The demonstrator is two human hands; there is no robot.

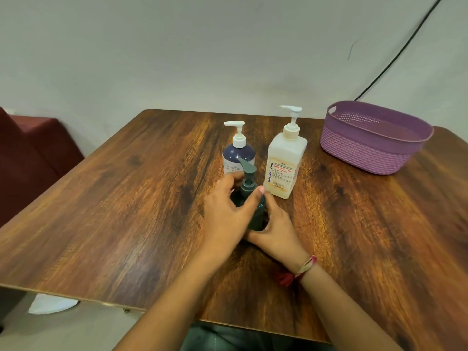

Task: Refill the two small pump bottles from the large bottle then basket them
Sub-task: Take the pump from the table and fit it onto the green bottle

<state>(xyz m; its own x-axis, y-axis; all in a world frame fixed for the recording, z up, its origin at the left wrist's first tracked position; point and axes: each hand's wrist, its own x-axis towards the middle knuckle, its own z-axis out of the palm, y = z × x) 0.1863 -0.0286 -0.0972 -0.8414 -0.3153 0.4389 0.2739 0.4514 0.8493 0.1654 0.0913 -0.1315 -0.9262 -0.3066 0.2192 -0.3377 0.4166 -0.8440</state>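
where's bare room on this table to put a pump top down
The left half of the table, from its edge to the navy bottle, is bare. So is the near right, in front of the purple basket. A narrow strip lies between large bottle and basket. Crowded: the middle, where left hand and right hand hold the green bottle.

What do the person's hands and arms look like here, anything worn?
No sleeves or gloves are in view. The right hand has a thread band at its wrist, red and pale strands with a dark red tassel. One fingernail of the left hand looks pale pink.
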